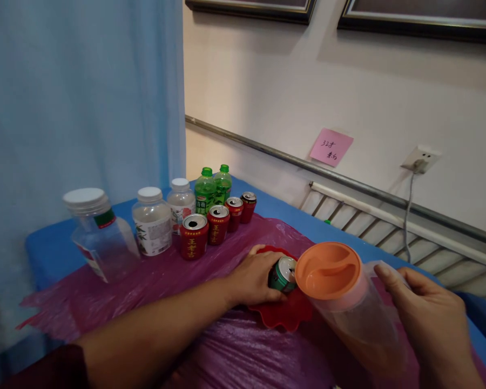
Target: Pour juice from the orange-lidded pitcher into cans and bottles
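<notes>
My left hand (256, 276) is wrapped round a green drink can (282, 274), whose silver top with its opening tilts toward the right. Beneath the can lies a red dish (281, 314) with a wavy rim. In my right hand (431, 310) is the handle of a clear plastic pitcher (372, 335) with an orange lid (328, 270). The pitcher leans left, its lid close beside the can's top, and some liquid shows low inside it. Whether anything is flowing between the two cannot be made out.
Red cans (194, 237) stand in a row to the left, beside green bottles (205, 186) and clear white-lidded jars (152, 221). A larger jar (105, 243) leans at far left. Purple plastic sheeting (210, 351) covers part of the blue table. A radiator (364, 219) and plugged cord (409, 216) are behind.
</notes>
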